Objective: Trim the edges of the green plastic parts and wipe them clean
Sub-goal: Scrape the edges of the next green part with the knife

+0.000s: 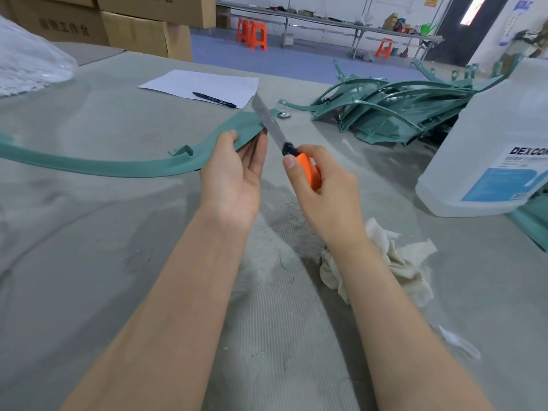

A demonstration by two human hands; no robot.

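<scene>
The left hand pinches a long curved green plastic strip near its right end, thumb on top, fingers beneath. The right hand is wrapped round an orange-handled utility knife, blade laid against that strip's end edge. Right of the strip lies a heap of green plastic parts.

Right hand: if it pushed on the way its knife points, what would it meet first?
Probably the end of the green part that the left hand holds; the knife seems to touch it.
</scene>
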